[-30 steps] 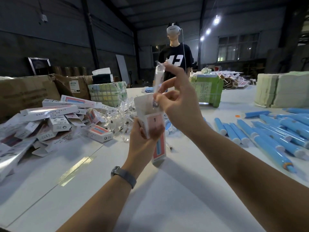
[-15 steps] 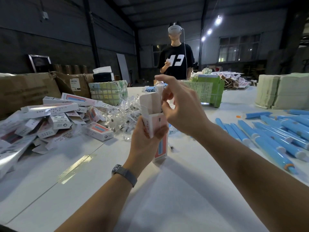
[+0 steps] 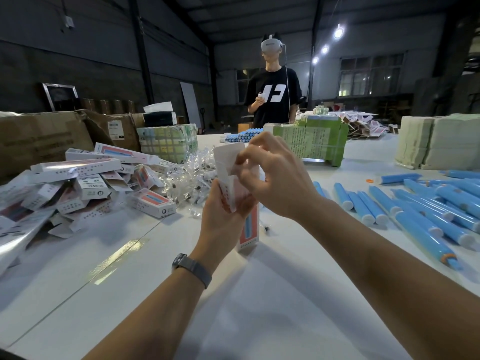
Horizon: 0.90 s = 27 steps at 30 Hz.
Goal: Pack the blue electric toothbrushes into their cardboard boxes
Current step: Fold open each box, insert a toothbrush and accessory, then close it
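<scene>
A tall white-and-pink cardboard box [image 3: 250,231] stands upright on the white table [image 3: 135,294], its top flap open. My left hand [image 3: 223,216] grips the box around its upper part. My right hand [image 3: 275,175] is at the box's open top, fingers curled and pinching the white flap. What went into the box is hidden inside. Several blue electric toothbrush handles [image 3: 426,214] lie in rows on the table to the right.
A heap of boxes [image 3: 85,183] covers the left of the table, with clear plastic sachets [image 3: 192,175] behind it. Green paper bundles [image 3: 311,141] and pale stacks [image 3: 439,141] stand at the back. A person with a headset [image 3: 272,81] stands across the table.
A clear sachet held high in my right hand a second ago has gone down into the box and out of sight. My right hand has dropped to the flap.
</scene>
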Tool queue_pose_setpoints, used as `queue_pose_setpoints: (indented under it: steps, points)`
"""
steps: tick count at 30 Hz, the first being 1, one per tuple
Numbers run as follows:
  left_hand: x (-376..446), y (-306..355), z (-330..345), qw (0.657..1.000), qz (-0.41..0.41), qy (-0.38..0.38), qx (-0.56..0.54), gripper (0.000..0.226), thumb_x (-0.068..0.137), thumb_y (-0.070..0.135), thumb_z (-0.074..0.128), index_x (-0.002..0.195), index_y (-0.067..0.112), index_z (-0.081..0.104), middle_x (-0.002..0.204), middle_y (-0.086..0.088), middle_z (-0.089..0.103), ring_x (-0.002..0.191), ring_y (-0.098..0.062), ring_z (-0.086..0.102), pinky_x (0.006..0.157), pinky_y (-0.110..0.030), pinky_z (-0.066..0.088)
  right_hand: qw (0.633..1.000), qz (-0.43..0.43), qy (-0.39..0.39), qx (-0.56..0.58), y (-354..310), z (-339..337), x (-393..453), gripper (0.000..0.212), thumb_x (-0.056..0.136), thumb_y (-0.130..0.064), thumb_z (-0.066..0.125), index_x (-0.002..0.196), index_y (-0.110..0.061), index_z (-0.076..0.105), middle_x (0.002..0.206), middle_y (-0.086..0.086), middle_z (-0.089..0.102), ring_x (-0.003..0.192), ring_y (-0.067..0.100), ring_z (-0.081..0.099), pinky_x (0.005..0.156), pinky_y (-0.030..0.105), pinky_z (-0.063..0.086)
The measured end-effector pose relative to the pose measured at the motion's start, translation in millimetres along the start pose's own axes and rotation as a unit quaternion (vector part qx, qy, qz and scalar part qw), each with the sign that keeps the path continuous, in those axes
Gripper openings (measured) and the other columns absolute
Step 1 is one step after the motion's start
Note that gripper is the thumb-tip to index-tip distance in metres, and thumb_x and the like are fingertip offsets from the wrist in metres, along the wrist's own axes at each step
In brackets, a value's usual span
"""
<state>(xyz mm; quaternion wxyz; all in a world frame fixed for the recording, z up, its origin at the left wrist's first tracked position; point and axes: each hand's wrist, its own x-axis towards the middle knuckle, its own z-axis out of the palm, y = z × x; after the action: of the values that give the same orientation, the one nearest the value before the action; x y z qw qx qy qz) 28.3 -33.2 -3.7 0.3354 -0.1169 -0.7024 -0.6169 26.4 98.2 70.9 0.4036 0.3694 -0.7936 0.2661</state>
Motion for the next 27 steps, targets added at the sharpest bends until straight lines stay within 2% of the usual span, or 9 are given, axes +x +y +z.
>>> queue_pose_setpoints:
  steps: [4,7,9,11,13,16,19,22,27]
  points:
    - [2.1,-4.8,-1.2,1.000,-0.007,-0.004,-0.011,0.037,0.083,0.009,0.078,0.098,0.028,0.051,0.086,0.007,0.068,0.085,-0.016,0.071,0.071,-0.031,0.059,0.997,0.008,-0.055,-0.046,2.5,1.0,-1.8,0.041,0.096,-0.046,0.047,0.100,-0.013,0.072,0.112,0.002,0.055,0.103,0.020,0.046,0.072,0.036,0.046]
    - [2.3,-4.4,-1.1,1.000,-0.005,-0.013,-0.009,0.036,0.085,0.007,0.076,0.098,0.028,0.050,0.084,0.013,0.068,0.082,-0.010,0.071,0.066,-0.024,0.058,0.997,0.015,-0.068,-0.038,3.5,2.3,-2.8,0.042,0.095,-0.049,0.047,0.100,-0.014,0.072,0.111,0.001,0.056,0.105,0.022,0.048,0.074,0.037,0.047]
    - [1.6,-3.8,-2.1,1.000,-0.001,-0.023,-0.018,0.036,0.086,0.003,0.073,0.098,0.026,0.049,0.081,0.015,0.067,0.079,-0.007,0.070,0.065,-0.023,0.057,0.998,0.014,-0.057,0.001,5.2,4.1,-2.4,0.032,0.090,-0.040,0.054,0.100,-0.015,0.070,0.109,0.000,0.056,0.099,0.021,0.051,0.076,0.038,0.048]
    - [0.2,-3.0,-3.4,0.999,0.007,-0.042,-0.033,0.033,0.087,0.003,0.069,0.102,0.023,0.047,0.080,0.017,0.065,0.077,-0.004,0.068,0.065,-0.022,0.055,0.996,0.025,-0.048,0.072,9.2,7.2,-2.8,0.028,0.085,-0.026,0.061,0.111,-0.018,0.065,0.109,-0.002,0.056,0.091,0.018,0.056,0.074,0.036,0.049]
    - [-1.1,-2.0,-4.5,0.997,0.019,-0.064,-0.036,0.029,0.093,0.007,0.064,0.107,0.022,0.044,0.080,0.021,0.063,0.077,-0.001,0.067,0.066,-0.020,0.054,0.987,0.056,-0.036,0.150,14.0,10.5,-5.4,0.038,0.085,-0.016,0.068,0.121,-0.021,0.058,0.110,-0.007,0.056,0.084,0.011,0.058,0.068,0.026,0.049]
    - [-2.8,-0.3,-5.4,0.995,0.034,-0.087,-0.024,0.022,0.101,0.017,0.052,0.113,0.031,0.039,0.084,0.025,0.060,0.083,-0.005,0.067,0.069,-0.020,0.056,0.961,0.104,-0.017,0.254,17.5,14.2,-10.5,0.049,0.084,-0.014,0.075,0.126,-0.023,0.051,0.107,-0.009,0.056,0.081,0.007,0.058,0.062,0.020,0.049]
    - [-3.0,-0.8,-5.2,0.995,0.027,-0.087,-0.033,0.024,0.103,0.015,0.049,0.118,0.031,0.040,0.088,0.020,0.060,0.086,-0.009,0.067,0.074,-0.026,0.058,0.940,0.119,0.005,0.319,19.2,16.5,-12.9,0.047,0.082,-0.005,0.075,0.119,-0.024,0.053,0.108,-0.004,0.059,0.088,0.012,0.061,0.067,0.024,0.054]
    - [-3.5,-1.2,-4.6,0.995,0.024,-0.085,-0.035,0.030,0.099,0.030,0.052,0.127,0.028,0.044,0.091,0.018,0.063,0.088,-0.007,0.067,0.074,-0.025,0.057,0.920,0.138,0.024,0.366,17.7,17.5,-13.0,0.047,0.080,0.008,0.068,0.109,-0.027,0.057,0.108,-0.001,0.063,0.094,0.017,0.064,0.076,0.034,0.059]
    - [-1.4,-1.0,-7.8,0.995,0.013,-0.089,-0.037,0.037,0.096,0.039,0.050,0.133,0.031,0.047,0.095,0.011,0.067,0.090,-0.010,0.069,0.075,-0.025,0.057,0.901,0.146,0.046,0.407,15.0,18.1,-16.4,0.055,0.081,0.010,0.066,0.109,-0.035,0.055,0.108,-0.004,0.059,0.092,0.021,0.067,0.077,0.039,0.060]
